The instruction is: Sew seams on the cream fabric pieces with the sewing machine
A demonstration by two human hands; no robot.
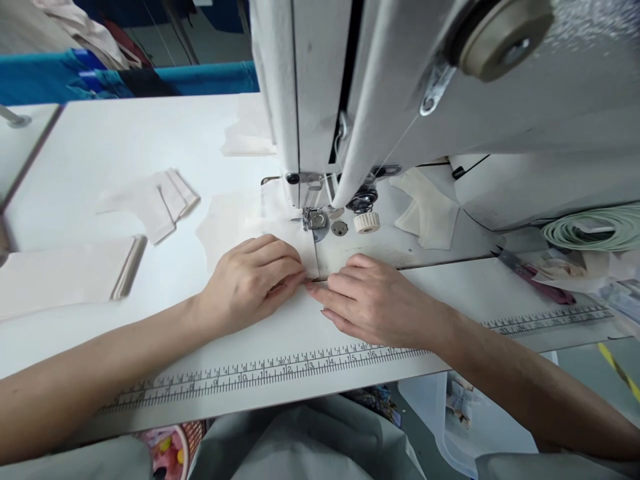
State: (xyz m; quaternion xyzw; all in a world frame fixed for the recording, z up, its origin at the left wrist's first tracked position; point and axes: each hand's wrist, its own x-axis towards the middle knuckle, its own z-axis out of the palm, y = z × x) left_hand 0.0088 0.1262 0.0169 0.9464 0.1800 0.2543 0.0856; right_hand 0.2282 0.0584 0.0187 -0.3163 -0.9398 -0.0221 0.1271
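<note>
A white fabric piece [240,217] lies on the table, and its right-hand part passes under the presser foot [315,219] of the sewing machine [320,80]. My left hand [255,277] is on its near edge, fingers curled, with thumb and forefinger pinched together at the corner. Just to the right, my right hand [377,300] rests palm down in front of the machine bed. Its forefinger points left and touches the same corner, while the thumb is stretched out apart. The two hands' fingertips meet there.
Folded white pieces [167,197] and a fabric stack [75,277] lie left. More cut pieces [427,210] sit right of the needle. Snips [537,277] and a green cord coil [595,227] are far right. A ruler strip [280,371] runs along the front edge.
</note>
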